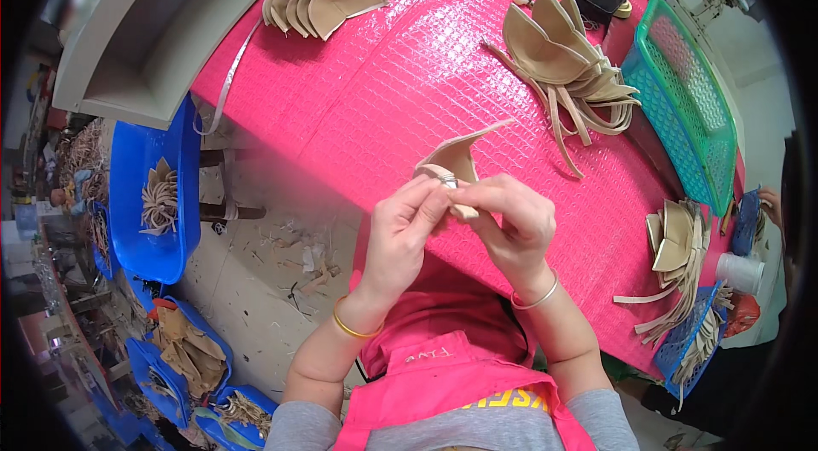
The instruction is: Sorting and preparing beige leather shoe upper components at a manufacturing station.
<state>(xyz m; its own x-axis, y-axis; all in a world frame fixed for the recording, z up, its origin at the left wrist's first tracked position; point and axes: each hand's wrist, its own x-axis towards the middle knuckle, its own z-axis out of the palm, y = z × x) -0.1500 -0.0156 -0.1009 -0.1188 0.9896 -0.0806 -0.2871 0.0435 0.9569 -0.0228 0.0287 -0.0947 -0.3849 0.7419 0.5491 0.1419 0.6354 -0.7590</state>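
Both of my hands are raised over the near edge of a pink-covered table, close together with their fingertips almost meeting. Between them is a beige sandal upper piece (460,158), its curved panel standing up beyond the fingers. My left hand (402,229) pinches it from the left, thumb against forefinger. From the right, my right hand (509,216) closes on the same piece with thumb and forefinger. A small silvery metal part (447,182) shows at the fingertips; its exact kind is too small to tell. Fingers cover the lower end of the piece.
Stacked beige upper pieces (319,3) lie at the far left, more uppers with straps (558,50) at the far right. A green basket (682,101) borders the table's right side. A blue bin (128,238) stands left, below table height. Another person's hand (771,205) shows far right.
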